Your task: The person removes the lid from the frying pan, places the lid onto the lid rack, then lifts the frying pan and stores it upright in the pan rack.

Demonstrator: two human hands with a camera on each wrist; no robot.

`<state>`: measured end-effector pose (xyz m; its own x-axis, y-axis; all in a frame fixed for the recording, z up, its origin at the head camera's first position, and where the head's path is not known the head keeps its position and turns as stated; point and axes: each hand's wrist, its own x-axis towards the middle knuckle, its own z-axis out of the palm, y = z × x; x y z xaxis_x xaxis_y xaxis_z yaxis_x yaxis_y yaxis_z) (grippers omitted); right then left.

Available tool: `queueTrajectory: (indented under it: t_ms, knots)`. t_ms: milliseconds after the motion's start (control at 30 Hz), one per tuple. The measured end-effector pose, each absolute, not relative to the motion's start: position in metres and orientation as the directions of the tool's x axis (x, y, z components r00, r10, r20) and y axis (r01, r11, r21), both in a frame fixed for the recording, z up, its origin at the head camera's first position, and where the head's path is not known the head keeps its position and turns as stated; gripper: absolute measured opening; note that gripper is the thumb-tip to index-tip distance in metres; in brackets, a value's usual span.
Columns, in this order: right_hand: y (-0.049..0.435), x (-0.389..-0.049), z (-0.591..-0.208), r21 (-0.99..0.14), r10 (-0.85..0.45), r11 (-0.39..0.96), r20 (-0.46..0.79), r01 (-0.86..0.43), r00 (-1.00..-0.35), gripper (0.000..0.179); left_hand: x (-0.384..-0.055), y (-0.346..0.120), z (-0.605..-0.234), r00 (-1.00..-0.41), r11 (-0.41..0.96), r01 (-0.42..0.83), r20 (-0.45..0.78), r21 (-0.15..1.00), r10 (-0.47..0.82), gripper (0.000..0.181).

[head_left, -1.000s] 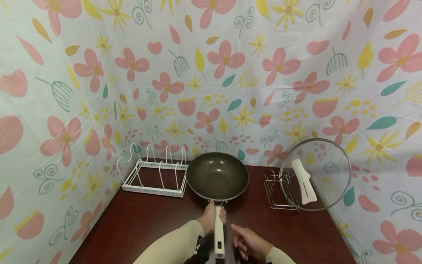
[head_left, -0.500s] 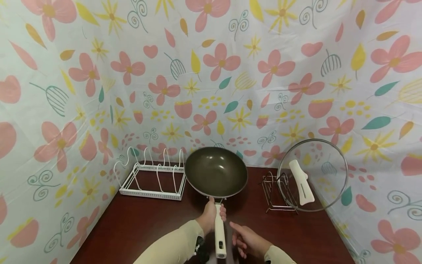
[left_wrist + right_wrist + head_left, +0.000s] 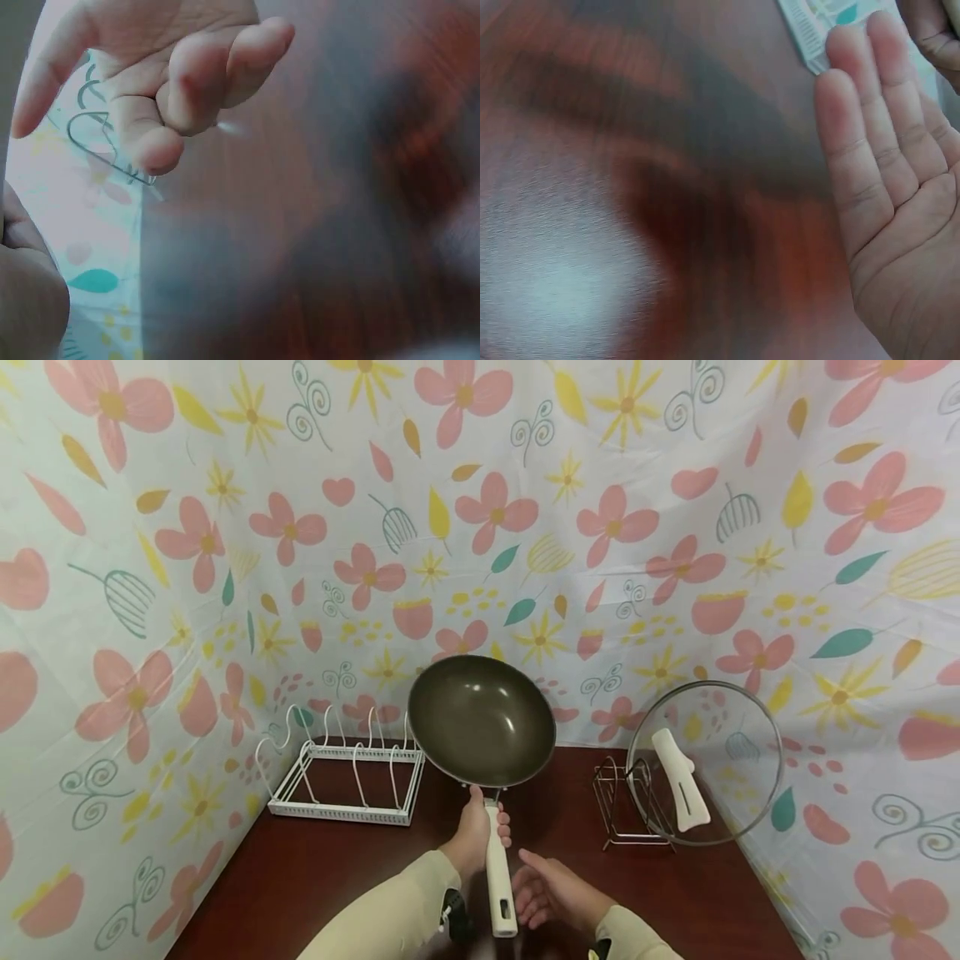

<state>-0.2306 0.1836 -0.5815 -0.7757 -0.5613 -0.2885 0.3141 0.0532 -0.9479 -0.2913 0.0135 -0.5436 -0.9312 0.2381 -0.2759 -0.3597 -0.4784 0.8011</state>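
In the head view my left hand [image 3: 474, 829] grips the cream handle of a dark-coated wok [image 3: 480, 722] near its bowl end. The wok is tilted, its inside facing me, and its far rim stands against the patterned cloth in view. My right hand [image 3: 558, 893] is just right of the handle's lower end, holding nothing. In the right wrist view the right hand [image 3: 900, 202] shows its palm and nearly straight fingers. Across the left wrist view, a palm with loosely bent fingers [image 3: 180, 75] is visible above the dark red tabletop.
A white wire rack [image 3: 341, 781] with upright loops stands left of the wok. At right, a glass lid [image 3: 731, 760] with a cream handle leans upright in a small metal rack [image 3: 622, 806]. Flowered cloth [image 3: 480, 527] hangs behind and beside the dark red table [image 3: 255, 877].
The wok and left hand have moved up in the view, and the wok's inside tilts more toward me. My right hand has shifted closer to the handle, its fingers spread a little more.
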Motion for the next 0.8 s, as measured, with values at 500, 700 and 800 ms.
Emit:
queueTrajectory:
  t_ms: [500, 700, 800]
  knots:
    - [0.162, -0.266, -0.532, -0.992, -0.587, 0.063, -0.129, 0.113, -0.800, 0.065, -0.319, 0.006, -0.503, -0.999, -0.288, -0.034, -0.021, 0.957, 0.048, 0.066]
    - [0.143, -0.266, -0.523, -0.969, -0.532, 0.229, -0.043, -0.094, -0.846, 0.063, -0.323, 0.003, -0.493, -0.991, -0.136, 0.136, 0.133, 0.981, -0.025, 0.066]
    - [0.134, -0.264, -0.521, -0.940, -0.512, 0.299, -0.013, -0.164, -0.859, 0.064, -0.324, 0.002, -0.492, -0.979, -0.082, 0.202, 0.199, 0.976, -0.041, 0.068]
